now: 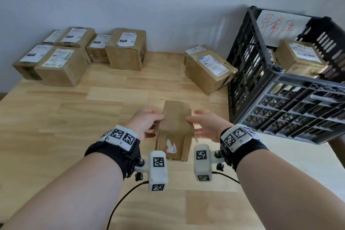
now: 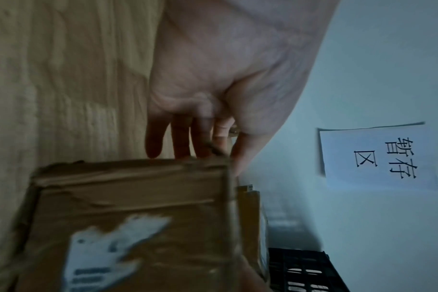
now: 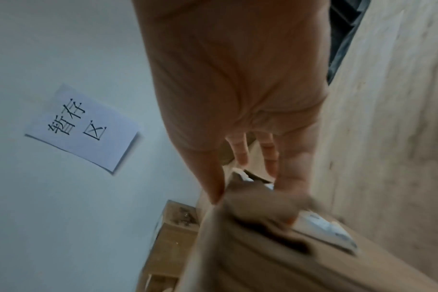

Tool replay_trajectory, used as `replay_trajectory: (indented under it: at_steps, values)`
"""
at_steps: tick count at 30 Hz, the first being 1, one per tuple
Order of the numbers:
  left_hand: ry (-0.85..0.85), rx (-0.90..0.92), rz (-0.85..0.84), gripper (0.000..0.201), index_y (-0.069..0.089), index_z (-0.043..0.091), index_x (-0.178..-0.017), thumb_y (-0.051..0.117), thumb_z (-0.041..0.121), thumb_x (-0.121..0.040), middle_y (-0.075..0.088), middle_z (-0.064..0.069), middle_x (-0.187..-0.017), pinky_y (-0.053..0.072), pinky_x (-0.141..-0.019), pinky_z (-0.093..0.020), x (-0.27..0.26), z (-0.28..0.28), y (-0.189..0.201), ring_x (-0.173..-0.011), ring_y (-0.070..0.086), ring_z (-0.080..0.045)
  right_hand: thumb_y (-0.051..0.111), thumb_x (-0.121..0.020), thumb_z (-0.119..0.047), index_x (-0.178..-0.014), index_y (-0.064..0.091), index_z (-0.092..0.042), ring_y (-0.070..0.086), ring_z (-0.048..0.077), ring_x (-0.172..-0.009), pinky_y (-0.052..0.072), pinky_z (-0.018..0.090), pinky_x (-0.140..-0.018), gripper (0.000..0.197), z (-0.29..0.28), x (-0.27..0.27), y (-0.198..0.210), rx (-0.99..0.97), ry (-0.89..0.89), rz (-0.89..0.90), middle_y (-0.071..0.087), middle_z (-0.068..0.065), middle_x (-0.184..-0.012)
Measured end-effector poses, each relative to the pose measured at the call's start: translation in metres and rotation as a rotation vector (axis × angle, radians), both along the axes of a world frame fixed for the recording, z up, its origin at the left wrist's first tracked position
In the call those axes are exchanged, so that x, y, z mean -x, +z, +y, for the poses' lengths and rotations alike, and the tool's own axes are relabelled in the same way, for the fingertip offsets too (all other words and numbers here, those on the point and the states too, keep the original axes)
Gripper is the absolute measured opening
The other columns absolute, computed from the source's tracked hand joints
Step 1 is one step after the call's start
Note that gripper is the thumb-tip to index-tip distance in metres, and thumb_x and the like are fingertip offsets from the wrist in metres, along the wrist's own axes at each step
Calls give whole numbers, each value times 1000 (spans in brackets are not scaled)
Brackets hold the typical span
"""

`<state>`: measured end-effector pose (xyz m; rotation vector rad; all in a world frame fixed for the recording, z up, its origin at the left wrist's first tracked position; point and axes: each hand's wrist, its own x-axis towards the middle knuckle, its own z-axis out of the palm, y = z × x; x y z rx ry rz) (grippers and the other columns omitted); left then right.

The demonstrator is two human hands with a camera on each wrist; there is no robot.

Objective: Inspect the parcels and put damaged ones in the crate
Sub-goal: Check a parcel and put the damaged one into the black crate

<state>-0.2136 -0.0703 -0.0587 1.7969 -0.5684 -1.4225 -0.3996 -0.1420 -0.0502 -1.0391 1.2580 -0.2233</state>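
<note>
Far left, at the back of the table: cluster of taped boxes w/ labels up, against the wall, apparently waiting. Centre front: left hand on the left side of the small box, thumb on top, fingers fairly straight and a little spread down the side face, pressing rather than wrapped round. Box itself between both hands just above or on the table, can't tell which; torn white label remnant on the near face, tape wrinkled, edges scuffed. Right hand on the opposite side, thumb near the top edge, fingers straight and apart beside the box; blurred, so exact contact can't be told. Further right, two more boxes stacked just beside the crate, which has a handwritten sign and at least one box already inside. Step in hand prob. inspection by turning. To do it well: keep palms flat on opposite faces, rotate slowly thru every side incl. bottom, check corners, seams, tape. Torn label and rough edges suggest damage; if confirmed, firmer grip before lifting over the crate rim, as a flat-palm hold may slip.
</note>
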Motion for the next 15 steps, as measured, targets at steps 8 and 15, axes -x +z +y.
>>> replay_trajectory:
  at_steps: [8, 15]
  values:
    - [-108, -154, 11, 33, 57, 17, -119, 66, 8, -89, 64, -7, -107, 50, -93, -49, -4, 26, -28, -100, 61, -24, 53, -101, -16, -119, 57, -10, 64, 19, -78, 54, 29, -60, 20, 24, -6, -27, -53, 136, 136, 66, 5, -100]
    - [-126, -166, 79, 21, 56, 18, -115, 61, 19, -94, 59, -9, -117, 43, -101, -56, -3, 32, -28, -114, 54, -28, 53, -99, -39, -130, 50, -18, 62, 26, -106, 48, 49, -98, 38, 29, -7, -27, -47, 161, 179, 63, 7, -121]
